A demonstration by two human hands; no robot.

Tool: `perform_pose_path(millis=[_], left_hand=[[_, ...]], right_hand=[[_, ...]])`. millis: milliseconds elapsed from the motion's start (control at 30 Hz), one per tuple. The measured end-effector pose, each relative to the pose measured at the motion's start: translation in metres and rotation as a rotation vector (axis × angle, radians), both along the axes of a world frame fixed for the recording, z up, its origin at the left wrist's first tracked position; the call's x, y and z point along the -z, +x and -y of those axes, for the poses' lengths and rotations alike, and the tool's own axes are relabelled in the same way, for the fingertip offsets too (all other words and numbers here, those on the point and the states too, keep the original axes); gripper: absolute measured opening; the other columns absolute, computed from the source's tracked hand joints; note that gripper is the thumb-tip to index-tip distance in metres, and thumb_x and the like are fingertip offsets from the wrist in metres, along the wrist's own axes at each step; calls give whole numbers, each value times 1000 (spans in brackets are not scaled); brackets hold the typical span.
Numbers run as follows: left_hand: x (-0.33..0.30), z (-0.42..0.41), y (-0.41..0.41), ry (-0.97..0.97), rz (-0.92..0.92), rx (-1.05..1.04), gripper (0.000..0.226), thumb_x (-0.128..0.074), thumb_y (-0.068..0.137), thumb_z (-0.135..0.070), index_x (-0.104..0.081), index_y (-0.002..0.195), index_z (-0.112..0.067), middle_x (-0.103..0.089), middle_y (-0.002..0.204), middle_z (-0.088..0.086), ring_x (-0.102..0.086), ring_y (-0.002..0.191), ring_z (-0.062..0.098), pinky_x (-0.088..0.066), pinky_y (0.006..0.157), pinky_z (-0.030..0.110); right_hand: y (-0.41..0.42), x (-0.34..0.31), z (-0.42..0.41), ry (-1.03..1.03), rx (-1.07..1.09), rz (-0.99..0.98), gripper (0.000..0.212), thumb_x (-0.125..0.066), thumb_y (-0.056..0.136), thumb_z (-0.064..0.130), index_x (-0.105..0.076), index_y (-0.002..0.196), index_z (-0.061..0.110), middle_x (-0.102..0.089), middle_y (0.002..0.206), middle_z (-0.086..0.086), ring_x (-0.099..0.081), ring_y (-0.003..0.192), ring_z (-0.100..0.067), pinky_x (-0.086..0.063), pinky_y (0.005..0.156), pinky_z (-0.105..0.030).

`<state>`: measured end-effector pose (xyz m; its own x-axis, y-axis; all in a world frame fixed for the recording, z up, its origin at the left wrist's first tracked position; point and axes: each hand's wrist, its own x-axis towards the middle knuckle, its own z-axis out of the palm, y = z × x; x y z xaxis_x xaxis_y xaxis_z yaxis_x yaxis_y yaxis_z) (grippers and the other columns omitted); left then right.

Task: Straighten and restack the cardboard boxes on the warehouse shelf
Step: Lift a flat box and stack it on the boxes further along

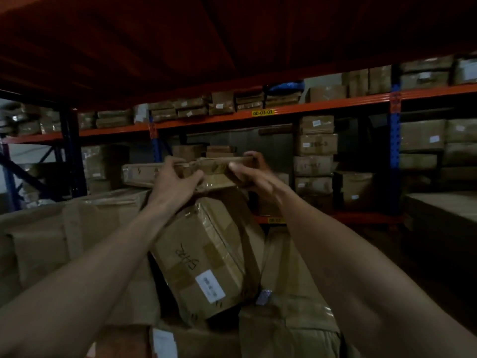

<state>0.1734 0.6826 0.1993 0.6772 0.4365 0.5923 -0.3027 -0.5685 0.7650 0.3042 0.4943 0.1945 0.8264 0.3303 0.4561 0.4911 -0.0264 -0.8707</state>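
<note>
Both my hands grip a flat, taped cardboard box [215, 170] held up at the middle of the view. My left hand [175, 180] clasps its near left edge, fingers curled over the top. My right hand [251, 171] holds its right end, fingers wrapped round the far side. Below it a larger taped box [204, 257] with handwriting and a white label lies tilted on the pile. Another flat box [139, 173] lies level behind my left hand.
Large brown boxes [64, 236] fill the shelf to the left, and more [291, 316] lie in front. An orange shelf deck [180, 42] hangs low overhead. Across the aisle stands an orange and blue rack [395, 151] with stacked boxes [315, 156].
</note>
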Motion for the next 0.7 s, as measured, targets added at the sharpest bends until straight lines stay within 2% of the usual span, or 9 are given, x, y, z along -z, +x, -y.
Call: perform_pose_path(millis=[100, 167, 267, 367, 433, 500, 567, 633, 700], left_hand=[[-2, 3, -19, -6, 19, -2, 73, -86, 67, -44, -40, 121, -25, -47, 114, -3, -49, 104, 16, -45, 84, 35], [0, 8, -29, -11, 41, 25, 76, -88, 64, -46, -39, 119, -26, -49, 117, -1, -50, 110, 20, -46, 89, 39], [10, 23, -44, 37, 50, 124, 67, -84, 68, -50, -38, 113, -30, -53, 122, 5, -53, 111, 23, -47, 87, 40], [20, 52, -62, 62, 95, 252, 68, -80, 75, -45, -39, 125, -24, -52, 122, -2, -51, 103, 15, -44, 87, 34], [22, 80, -72, 72, 133, 337, 72, -81, 76, -42, -39, 130, -20, -53, 122, -2, -51, 101, 13, -42, 86, 30], [21, 112, -78, 68, 149, 412, 69, -81, 75, -41, -40, 127, -21, -55, 122, -2, -54, 96, 11, -43, 86, 30], [19, 149, -87, 66, 129, 475, 62, -81, 76, -41, -41, 119, -24, -56, 111, -3, -54, 89, 9, -44, 85, 31], [17, 190, -93, 80, 120, 527, 58, -80, 77, -42, -40, 116, -25, -53, 107, -5, -52, 96, 12, -41, 84, 31], [16, 233, -97, 94, 138, 584, 62, -79, 77, -45, -40, 120, -24, -52, 115, -4, -50, 110, 16, -38, 88, 32]], right_hand=[[-31, -3, 8, -52, 140, 139, 81, -92, 59, 49, -51, 125, 29, -58, 110, 10, -59, 98, -8, -54, 83, -30], [-55, -1, 16, -8, 207, 192, 74, -94, 56, 45, -54, 116, 28, -61, 109, 7, -61, 99, -9, -56, 87, -33], [-88, 6, 42, 30, 310, 250, 68, -96, 54, 41, -54, 107, 27, -63, 109, 5, -63, 102, -12, -57, 88, -39], [-125, 11, 79, 39, 421, 313, 69, -96, 54, 41, -55, 107, 22, -64, 107, 4, -64, 100, -11, -58, 85, -41], [-149, 13, 110, 38, 503, 315, 68, -95, 53, 44, -55, 105, 25, -65, 108, 5, -64, 101, -10, -58, 85, -42], [-172, 13, 146, 29, 594, 322, 66, -95, 53, 45, -56, 103, 29, -65, 107, 7, -64, 101, -9, -57, 88, -41], [-194, 12, 186, 35, 652, 326, 63, -96, 55, 42, -57, 103, 29, -67, 105, 6, -66, 99, -9, -59, 86, -40], [-216, 10, 229, 47, 691, 311, 64, -96, 54, 40, -57, 103, 29, -67, 107, 3, -68, 98, -11, -60, 81, -41], [-235, 10, 272, 69, 729, 289, 70, -97, 47, 45, -56, 103, 31, -67, 110, -1, -69, 100, -16, -61, 79, -43]])
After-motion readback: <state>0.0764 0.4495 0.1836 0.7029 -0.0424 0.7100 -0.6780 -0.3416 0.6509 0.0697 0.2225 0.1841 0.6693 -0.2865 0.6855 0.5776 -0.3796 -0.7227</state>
